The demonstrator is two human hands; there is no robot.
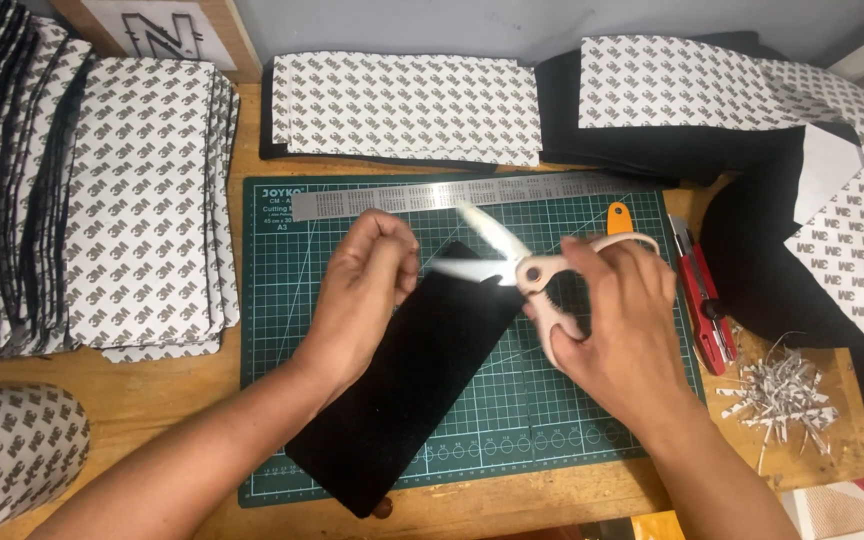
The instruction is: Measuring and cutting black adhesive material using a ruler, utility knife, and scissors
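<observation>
- Nearest the camera, two forearms come in from six o'clock over a green cutting mat (282, 420) on a wooden table (152, 390).
- Left hand (364, 290) pinches the upper end of a black strip (402, 390), fingers closed on its top corner; the strip lies slanted across the mat, from five o'clock up toward twelve.
- Right hand (617, 320) is closed through the pale handles of a pair of scissors (527, 268), whose blades stand apart and blurred, pointing toward ten o'clock just above the strip's top edge.
- To cut cleanly here, I judge the strip should be held taut and flat, the pinching fingers kept clear of the blade line, and the blades seated squarely before they close.
- At twelve o'clock lies a steel ruler (472, 192), with patterned backing sheets (407, 105) beyond it.
- At nine o'clock sits a stack of similar cut pieces (142, 190).
- At three o'clock rest a red utility knife (702, 295) and a heap of paper trimmings (782, 395).
</observation>
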